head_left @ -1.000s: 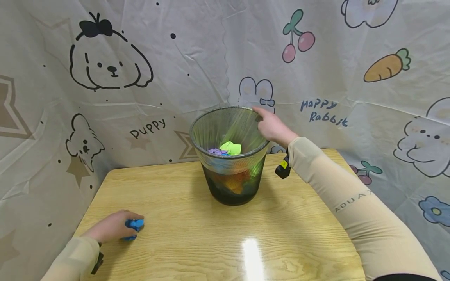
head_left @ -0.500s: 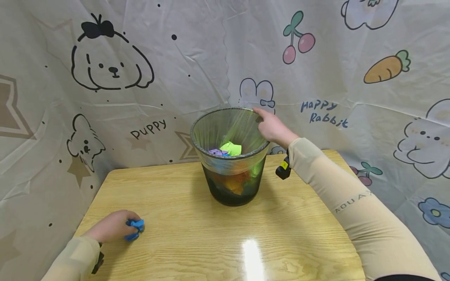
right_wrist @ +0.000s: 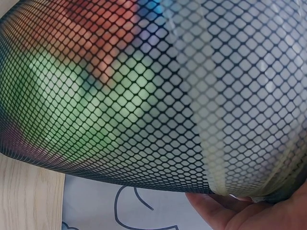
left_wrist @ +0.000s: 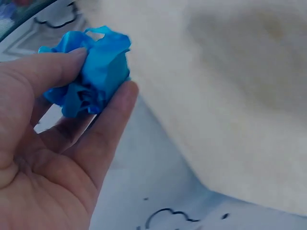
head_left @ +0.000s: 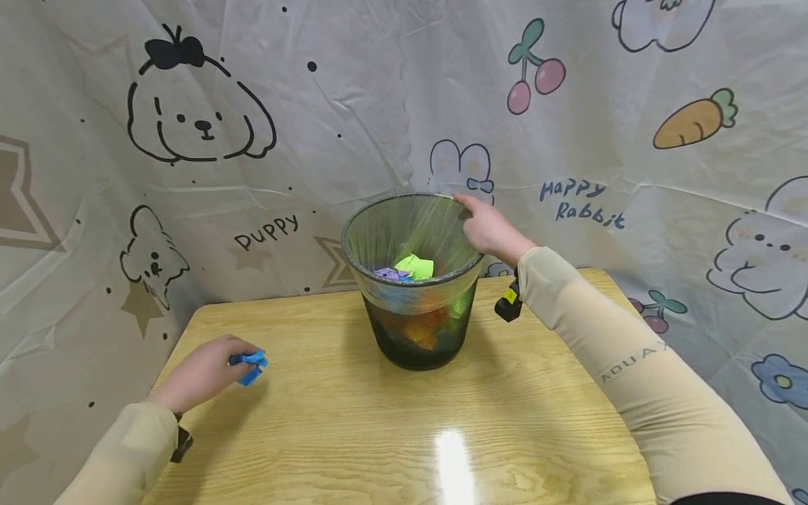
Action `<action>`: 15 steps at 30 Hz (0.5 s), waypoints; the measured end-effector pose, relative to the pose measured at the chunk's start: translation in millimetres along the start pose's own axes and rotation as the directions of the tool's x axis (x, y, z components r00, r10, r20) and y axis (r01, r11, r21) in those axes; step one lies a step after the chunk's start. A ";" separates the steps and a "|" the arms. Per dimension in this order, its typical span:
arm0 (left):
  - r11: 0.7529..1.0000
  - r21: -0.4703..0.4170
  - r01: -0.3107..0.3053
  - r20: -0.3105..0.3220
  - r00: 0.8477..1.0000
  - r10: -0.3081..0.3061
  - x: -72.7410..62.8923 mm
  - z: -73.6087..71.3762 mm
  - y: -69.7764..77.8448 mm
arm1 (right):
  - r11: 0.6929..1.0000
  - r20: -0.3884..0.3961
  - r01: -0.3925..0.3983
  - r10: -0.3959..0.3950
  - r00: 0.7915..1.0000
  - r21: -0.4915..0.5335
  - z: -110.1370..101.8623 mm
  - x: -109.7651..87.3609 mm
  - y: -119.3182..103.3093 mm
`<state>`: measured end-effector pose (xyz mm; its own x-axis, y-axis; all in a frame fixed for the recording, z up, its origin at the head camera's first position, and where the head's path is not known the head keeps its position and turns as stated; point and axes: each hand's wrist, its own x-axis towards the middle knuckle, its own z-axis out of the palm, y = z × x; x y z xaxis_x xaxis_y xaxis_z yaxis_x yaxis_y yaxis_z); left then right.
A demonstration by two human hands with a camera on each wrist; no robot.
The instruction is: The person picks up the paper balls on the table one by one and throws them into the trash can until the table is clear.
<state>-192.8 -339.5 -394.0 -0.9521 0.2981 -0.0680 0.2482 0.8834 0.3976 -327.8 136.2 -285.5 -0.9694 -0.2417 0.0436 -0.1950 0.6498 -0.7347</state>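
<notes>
My left hand [head_left: 205, 368] pinches a crumpled ball of blue paper [left_wrist: 103, 72] between thumb and fingers, above the left part of the wooden table. In the head view the blue ball shows at the fingertips, with a shadow below it. A black mesh wastebasket [head_left: 419, 351] with a see-through liner stands upright toward the back of the table. My right hand [head_left: 491, 226] grips its rim at the back right, fingers [right_wrist: 211, 208] on the outside of the mesh. Green paper [head_left: 416, 266] and purple paper [head_left: 388, 273] lie inside, with orange paper [head_left: 423, 330] showing through the mesh.
The wooden table [head_left: 315, 435] ends at the back against a white cloth [head_left: 353, 91] printed with cartoon animals. The cloth also rises along the left side. My right sleeve [head_left: 631, 365] reaches across the table's right part.
My left hand first held the blue paper down at the table, then rose with it and moved slightly away from me toward the back. The right hand and the wastebasket have stayed put.
</notes>
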 end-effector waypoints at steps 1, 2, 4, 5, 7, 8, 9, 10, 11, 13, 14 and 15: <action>1.000 0.004 -0.012 -0.026 1.000 0.012 1.5 -4.4 3.3 | 1.000 0.003 -0.003 0.003 1.000 0.004 -0.1 0.1 0.1; 1.000 0.015 -0.023 -0.051 0.998 0.023 3.1 -8.8 6.6 | 1.000 0.005 -0.005 0.005 1.000 0.007 -0.2 0.3 0.2; 0.999 0.016 -0.045 -0.090 0.995 0.046 6.7 -18.2 13.5 | 1.000 0.003 -0.008 0.008 1.000 0.007 -0.3 0.7 0.1; 0.999 0.015 -0.052 -0.104 0.993 0.053 8.4 -22.7 17.0 | 1.000 0.000 -0.006 0.006 1.000 0.004 -0.3 1.0 0.1; 0.998 0.023 -0.065 -0.137 0.988 0.068 11.4 -31.4 24.4 | 1.000 -0.003 -0.005 0.005 1.000 -0.001 -0.1 1.8 0.1; 0.997 0.025 -0.075 -0.148 0.986 0.077 12.9 -35.2 28.1 | 1.000 -0.003 -0.006 0.006 1.000 -0.002 -0.1 2.0 0.0; 0.996 0.027 -0.080 -0.158 0.984 0.083 14.7 -38.9 31.6 | 1.000 -0.004 -0.007 0.007 1.000 -0.004 0.0 2.2 -0.1; 0.996 0.034 -0.084 -0.170 0.982 0.088 16.4 -42.5 35.2 | 1.000 -0.003 -0.007 0.007 1.000 -0.005 0.0 2.5 0.1; 0.995 0.041 -0.086 -0.179 0.980 0.092 17.8 -45.7 39.0 | 1.000 -0.001 -0.008 0.008 1.000 -0.004 0.0 2.5 0.0; 0.994 0.053 -0.098 -0.194 0.975 0.106 21.6 -51.8 46.3 | 1.000 0.003 -0.011 0.011 1.000 -0.006 -0.1 2.5 -0.2; 0.992 0.059 -0.108 -0.202 0.972 0.118 23.8 -54.3 49.7 | 1.000 0.002 -0.010 0.010 1.000 -0.008 -0.3 2.2 -0.3; 0.991 0.065 -0.114 -0.209 0.970 0.126 25.9 -57.2 53.3 | 1.000 0.001 -0.008 0.008 1.000 -0.011 -0.3 2.2 -0.6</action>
<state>-214.5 -305.4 -322.2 -0.9295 0.3243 0.1756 0.3665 0.8652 0.3423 -329.9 135.6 -284.8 -0.9707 -0.2374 0.0375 -0.1894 0.6594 -0.7275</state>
